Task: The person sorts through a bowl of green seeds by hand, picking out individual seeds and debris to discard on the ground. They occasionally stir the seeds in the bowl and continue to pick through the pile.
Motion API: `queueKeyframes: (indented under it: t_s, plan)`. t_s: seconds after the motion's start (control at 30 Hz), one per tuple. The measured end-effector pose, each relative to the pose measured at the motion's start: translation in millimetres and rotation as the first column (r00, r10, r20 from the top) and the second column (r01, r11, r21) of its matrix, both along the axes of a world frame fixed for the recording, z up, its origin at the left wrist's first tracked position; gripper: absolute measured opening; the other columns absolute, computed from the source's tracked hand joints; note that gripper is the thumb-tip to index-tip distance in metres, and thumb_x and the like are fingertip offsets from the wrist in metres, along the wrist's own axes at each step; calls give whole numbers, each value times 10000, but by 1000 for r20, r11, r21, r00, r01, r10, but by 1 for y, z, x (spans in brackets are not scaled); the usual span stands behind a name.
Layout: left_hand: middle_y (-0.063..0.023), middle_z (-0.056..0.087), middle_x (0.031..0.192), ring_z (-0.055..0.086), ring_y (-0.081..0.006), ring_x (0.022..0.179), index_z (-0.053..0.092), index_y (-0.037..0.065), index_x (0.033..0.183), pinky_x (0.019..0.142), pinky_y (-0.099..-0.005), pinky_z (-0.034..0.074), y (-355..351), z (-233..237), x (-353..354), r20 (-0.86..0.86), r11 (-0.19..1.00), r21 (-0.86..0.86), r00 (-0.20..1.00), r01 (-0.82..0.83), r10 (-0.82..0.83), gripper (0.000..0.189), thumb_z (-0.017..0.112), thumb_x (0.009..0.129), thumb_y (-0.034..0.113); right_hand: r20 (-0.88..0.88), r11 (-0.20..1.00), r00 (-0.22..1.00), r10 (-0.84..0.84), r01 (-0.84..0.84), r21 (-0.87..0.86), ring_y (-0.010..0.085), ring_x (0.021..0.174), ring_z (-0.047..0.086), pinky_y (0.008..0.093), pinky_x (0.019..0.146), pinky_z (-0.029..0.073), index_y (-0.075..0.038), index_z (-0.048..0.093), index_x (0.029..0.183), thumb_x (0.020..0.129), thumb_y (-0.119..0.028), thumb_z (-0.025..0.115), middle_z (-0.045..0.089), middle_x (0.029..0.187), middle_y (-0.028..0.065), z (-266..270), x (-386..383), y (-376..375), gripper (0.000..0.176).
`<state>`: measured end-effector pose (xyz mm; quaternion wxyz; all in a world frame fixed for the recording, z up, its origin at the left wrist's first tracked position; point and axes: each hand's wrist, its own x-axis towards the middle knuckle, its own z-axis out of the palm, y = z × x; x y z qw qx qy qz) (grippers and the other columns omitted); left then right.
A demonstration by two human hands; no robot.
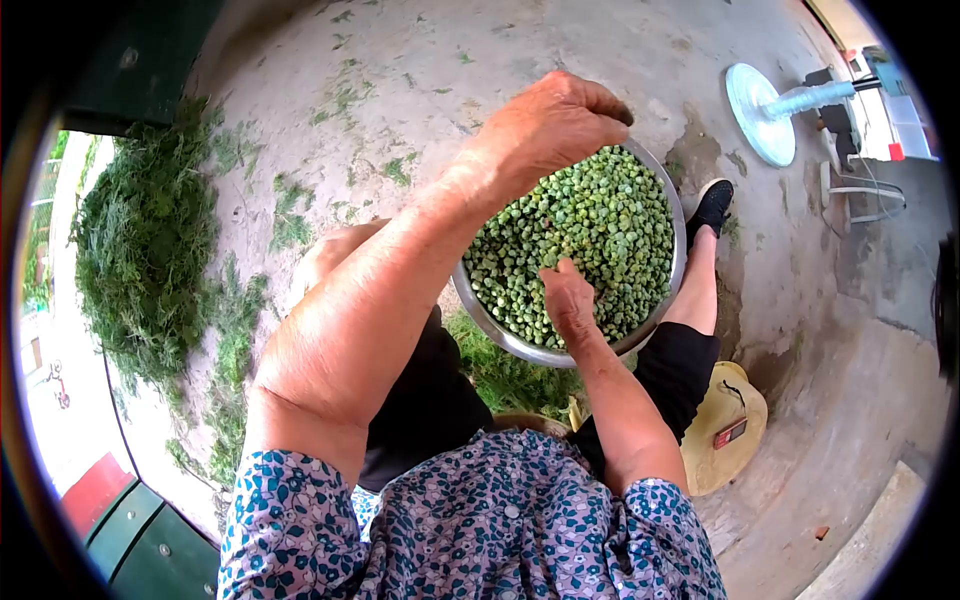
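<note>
Basin (512, 343) sits between my legs (700, 292) for easy reach, left hand (555, 120) half-curled over its far rim, right hand (570, 303) loosely bent over green berries (622, 222), any hold unclear.

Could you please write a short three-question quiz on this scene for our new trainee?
1. Multiple choice: what colour are most of the small round bits in the metal bowl?
a) red
b) green
c) white

2. True or false: the right hand is nearer to the patterned shirt than the left hand is.

3. Fill in the missing word: the small red device lies on a pale ____.

Key: 1. b; 2. true; 3. hat.
</note>
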<state>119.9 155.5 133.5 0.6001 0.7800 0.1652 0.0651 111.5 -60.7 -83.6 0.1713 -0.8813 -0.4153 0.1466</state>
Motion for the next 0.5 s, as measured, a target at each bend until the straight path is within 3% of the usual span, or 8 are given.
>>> queueKeyframes:
  t_s: [0.03, 0.1, 0.17, 0.27, 0.33, 0.43, 0.5]
  plan:
    - [-63, 662, 911, 583, -132, 860, 651, 84, 1049, 788, -265, 438, 1, 0, 1, 8, 1000, -18, 1000, 0, 0, 357, 604, 751, 276, -37, 1000, 999, 7, -8, -17, 321, 677, 562, 408, 541, 454, -42, 572, 710, 700, -4, 528, 501, 777, 167, -4, -1, 2, 59]
    - [-66, 662, 916, 585, -136, 865, 651, 85, 1051, 797, -270, 439, 3, 6, 1, 29, 999, -52, 1000, -1, 2, 355, 609, 751, 269, 89, 980, 979, 182, -173, -98, 300, 710, 564, 386, 571, 474, -38, 565, 690, 700, -27, 548, 500, 791, 153, -9, -1, 3, 22]
    - [-75, 662, 923, 591, -144, 883, 649, 79, 1053, 818, -280, 441, 5, 4, 4, 30, 995, -99, 1000, -7, 10, 337, 609, 765, 249, 95, 953, 967, 238, -214, -214, 304, 716, 563, 383, 577, 480, -35, 567, 702, 707, -25, 546, 502, 827, 153, -12, -2, 3, 24]
    - [-84, 660, 931, 594, -148, 897, 645, 68, 1053, 829, -285, 443, 7, 8, 3, 29, 991, -129, 999, -19, 23, 321, 604, 786, 241, 75, 961, 968, 240, -227, -156, 320, 718, 554, 398, 588, 477, -31, 565, 724, 719, -13, 532, 493, 850, 163, -8, 2, 2, 38]
    - [-81, 660, 930, 594, -146, 892, 645, 65, 1052, 822, -287, 444, 8, 5, 3, 56, 990, -138, 998, -15, 23, 323, 611, 786, 244, -106, 1000, 994, -1, -1, -17, 328, 721, 549, 414, 594, 469, -26, 559, 727, 708, -3, 538, 490, 864, 164, -8, -1, 2, 36]
    - [-76, 661, 919, 595, -143, 881, 646, 60, 1047, 805, -287, 449, 9, 6, 3, 66, 986, -162, 997, -24, 35, 316, 620, 787, 238, -357, 960, 905, -230, 271, 71, 326, 706, 562, 416, 600, 460, -17, 555, 782, 705, 16, 557, 536, 816, 173, -25, 1, -5, 83]
    - [-73, 662, 905, 595, -141, 871, 647, 58, 1042, 790, -285, 452, 8, 6, 4, 60, 982, -186, 997, -32, 44, 307, 624, 789, 230, -269, 962, 943, -195, 237, 136, 286, 665, 588, 392, 569, 463, -13, 563, 833, 729, 14, 562, 568, 775, 160, -19, 5, -11, 107]
